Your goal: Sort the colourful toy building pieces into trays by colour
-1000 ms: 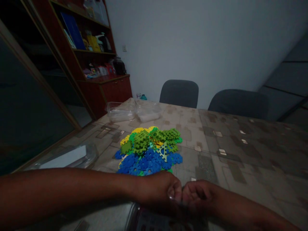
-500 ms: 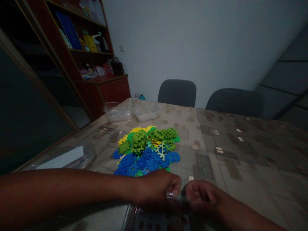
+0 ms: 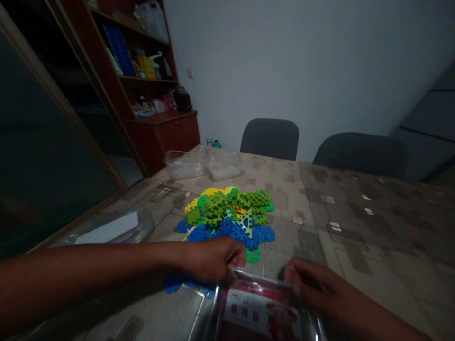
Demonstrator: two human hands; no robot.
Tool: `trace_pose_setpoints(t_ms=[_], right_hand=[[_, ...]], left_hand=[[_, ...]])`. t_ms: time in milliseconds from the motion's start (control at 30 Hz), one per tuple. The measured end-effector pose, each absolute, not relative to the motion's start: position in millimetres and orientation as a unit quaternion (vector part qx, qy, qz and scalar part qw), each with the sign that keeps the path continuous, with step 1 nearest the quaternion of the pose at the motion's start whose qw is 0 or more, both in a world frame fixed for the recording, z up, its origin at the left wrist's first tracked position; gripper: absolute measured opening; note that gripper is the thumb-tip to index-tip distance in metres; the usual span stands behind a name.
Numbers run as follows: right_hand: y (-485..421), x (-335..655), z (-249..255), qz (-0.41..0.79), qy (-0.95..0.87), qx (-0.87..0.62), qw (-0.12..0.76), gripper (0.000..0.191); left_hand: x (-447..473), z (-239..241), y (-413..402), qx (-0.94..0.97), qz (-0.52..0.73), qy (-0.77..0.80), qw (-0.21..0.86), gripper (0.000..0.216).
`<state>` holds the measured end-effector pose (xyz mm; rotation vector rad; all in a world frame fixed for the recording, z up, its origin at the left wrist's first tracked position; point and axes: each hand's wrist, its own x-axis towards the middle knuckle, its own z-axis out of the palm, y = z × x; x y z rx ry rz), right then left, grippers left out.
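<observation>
Grasping clear plastic box (image 3: 259,310) at worktop's (image 3: 355,237) near edge, left hand (image 3: 213,260) and right hand (image 3: 307,284) on far corners; probably light, stiff, slippery.

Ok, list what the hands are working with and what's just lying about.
In hand: box, gripped by left hand and right hand; toy pieces just behind.
Lying about: two clear tubs, clear tray, chairs, shelves.

Head view, down over table (image 3: 355,222)
</observation>
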<state>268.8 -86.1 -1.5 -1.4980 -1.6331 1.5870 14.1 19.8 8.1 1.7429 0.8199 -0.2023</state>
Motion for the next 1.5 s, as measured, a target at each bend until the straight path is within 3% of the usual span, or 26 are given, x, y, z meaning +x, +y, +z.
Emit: trace_pose_setpoints(t_ms=[233,467,600,733,900,1133,1333,1500], right_hand=[[-60,212,-7,0.443,-0.677,-0.544,0.222,0.008],[-59,217,-13,0.455,-0.668,-0.512,0.291,0.015],[-58,220,-11,0.440,-0.669,-0.525,0.289,0.017],[-57,219,-12,0.432,-0.673,-0.532,0.280,0.013],[-57,218,-20,0.406,-0.687,-0.535,0.279,0.011],[-55,218,-24,0.386,-0.707,-0.534,0.257,0.009],[-58,216,-23,0.376,-0.707,-0.543,0.254,0.008],[-59,212,-37,0.386,-0.679,-0.550,0.295,0.008]], left_hand=[[18,3,6,0.721,-0.011,0.388,0.574,0.026],[-1,-3,-8,0.640,0.075,0.432,0.631,0.033],[-6,-5,-16,0.682,0.135,0.456,0.556,0.024],[-6,0,-17,0.757,0.104,0.449,0.462,0.011],[-6,7,-13,0.834,0.060,0.421,0.352,0.012],[-9,10,-16,0.875,0.021,0.392,0.285,0.016],[-8,10,-14,0.855,0.037,0.409,0.318,0.012],[-6,11,-6,0.777,0.018,0.449,0.441,0.016]])
